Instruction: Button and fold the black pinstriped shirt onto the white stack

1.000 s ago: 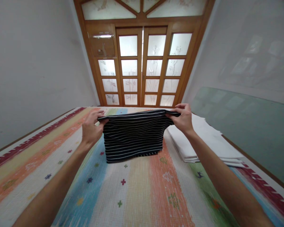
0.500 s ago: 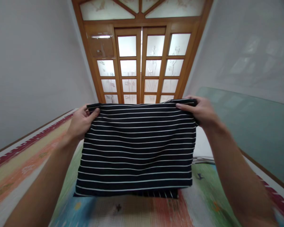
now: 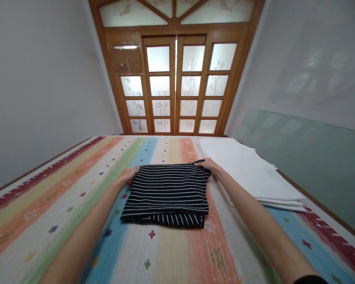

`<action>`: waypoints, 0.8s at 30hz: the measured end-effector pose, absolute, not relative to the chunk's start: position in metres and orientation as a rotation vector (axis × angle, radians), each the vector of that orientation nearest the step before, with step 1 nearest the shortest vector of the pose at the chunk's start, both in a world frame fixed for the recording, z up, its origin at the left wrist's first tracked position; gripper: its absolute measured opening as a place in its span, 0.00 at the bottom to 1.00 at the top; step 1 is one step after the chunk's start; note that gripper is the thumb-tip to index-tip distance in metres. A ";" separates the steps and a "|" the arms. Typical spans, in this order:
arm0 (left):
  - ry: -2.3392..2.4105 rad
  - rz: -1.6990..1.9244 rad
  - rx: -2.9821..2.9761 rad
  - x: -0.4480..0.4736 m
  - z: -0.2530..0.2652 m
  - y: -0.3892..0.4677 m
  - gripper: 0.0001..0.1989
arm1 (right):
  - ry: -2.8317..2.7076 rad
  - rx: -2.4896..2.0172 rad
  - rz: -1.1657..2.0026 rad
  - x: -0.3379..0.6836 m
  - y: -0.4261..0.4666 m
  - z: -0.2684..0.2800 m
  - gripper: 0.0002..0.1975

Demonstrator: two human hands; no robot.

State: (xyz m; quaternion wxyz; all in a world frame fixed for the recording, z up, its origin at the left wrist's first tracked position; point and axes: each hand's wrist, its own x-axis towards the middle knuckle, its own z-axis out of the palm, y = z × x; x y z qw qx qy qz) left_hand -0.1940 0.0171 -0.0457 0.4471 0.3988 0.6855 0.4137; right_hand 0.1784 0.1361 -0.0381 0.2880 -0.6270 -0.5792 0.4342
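And here's our left hand [image 3: 127, 176] at the ten o'clock corner (pinching? we can't tell) of our striped cloth [image 3: 168, 189], six o'clock over the patterned cover [image 3: 171, 256]; our right hand [image 3: 207, 164] pinches its two o'clock corner, white stack [image 3: 248, 167] near three.

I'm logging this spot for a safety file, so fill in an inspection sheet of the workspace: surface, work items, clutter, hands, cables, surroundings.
Surface: multicolour striped cover with small motifs, spread out.
Work items: black cloth with thin white stripes, folded; a lower layer with differently running stripes shows at its near edge.
Clutter: stack of white sheets to the cloth's right, partly behind the right forearm; material unclear.
Hands: left hand at the cloth's far left corner, grip partly hidden; right hand pinching the far right corner.
Cables: nothing seen.
Surroundings: wooden-framed glass doors ahead, pale green panel along the right wall.
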 end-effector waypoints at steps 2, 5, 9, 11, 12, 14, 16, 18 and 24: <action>1.727 0.920 0.972 -0.198 -0.040 0.014 0.29 | -1.516 -1.624 1.328 0.183 0.139 -0.040 0.07; 1.753 0.818 1.031 -0.197 -0.034 0.011 0.24 | -1.566 -1.524 1.476 0.187 0.140 -0.042 0.12; 1.579 0.943 1.012 -0.184 -0.032 0.011 0.13 | -1.729 -1.456 1.282 0.187 0.138 -0.049 0.18; 1.474 1.028 0.933 -0.176 -0.030 0.009 0.12 | -1.797 -1.455 1.127 0.186 0.139 -0.053 0.18; 1.436 1.054 0.893 -0.173 -0.029 0.008 0.13 | -1.826 -1.474 1.057 0.187 0.139 -0.055 0.17; 1.389 1.056 0.849 -0.168 -0.026 0.003 0.15 | -1.884 -1.552 0.913 0.188 0.142 -0.057 0.17; 1.384 1.010 0.856 -0.168 -0.025 -0.003 0.19 | -1.946 -1.650 0.755 0.190 0.145 -0.058 0.20; 1.403 0.950 0.857 -0.169 -0.025 -0.012 0.23 | -2.016 -1.711 0.618 0.191 0.147 -0.056 0.23; 1.373 0.853 0.836 -0.172 -0.024 -0.052 0.30 | -2.172 -1.395 0.501 0.175 0.151 -0.045 0.26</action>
